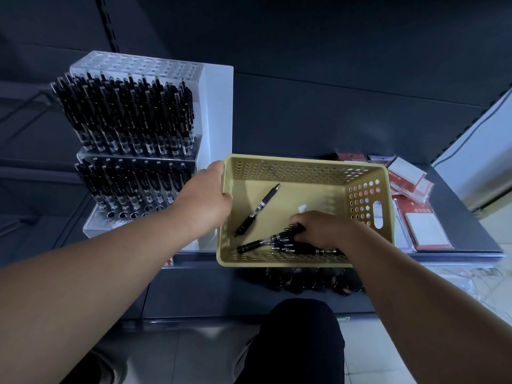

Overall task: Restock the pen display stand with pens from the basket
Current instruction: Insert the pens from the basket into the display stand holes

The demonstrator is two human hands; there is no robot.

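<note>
A yellow perforated basket [302,169] sits on the dark shelf, right of a clear tiered pen display stand [138,67]. The stand's upper and middle tiers are packed with black pens [124,117]; some holes in its lowest row look empty. My left hand [205,195] grips the basket's left rim. My right hand [318,228] is inside the basket with its fingers curled round a bunch of black pens [277,241] near the front wall. One single black pen [257,209] lies loose on the basket floor.
Red and white packaged items [410,184] lie on the shelf [304,120] right of the basket. Dark ring-shaped objects [304,278] hang below the shelf's front edge. My dark-clothed knee [299,342] is below, over a tiled floor.
</note>
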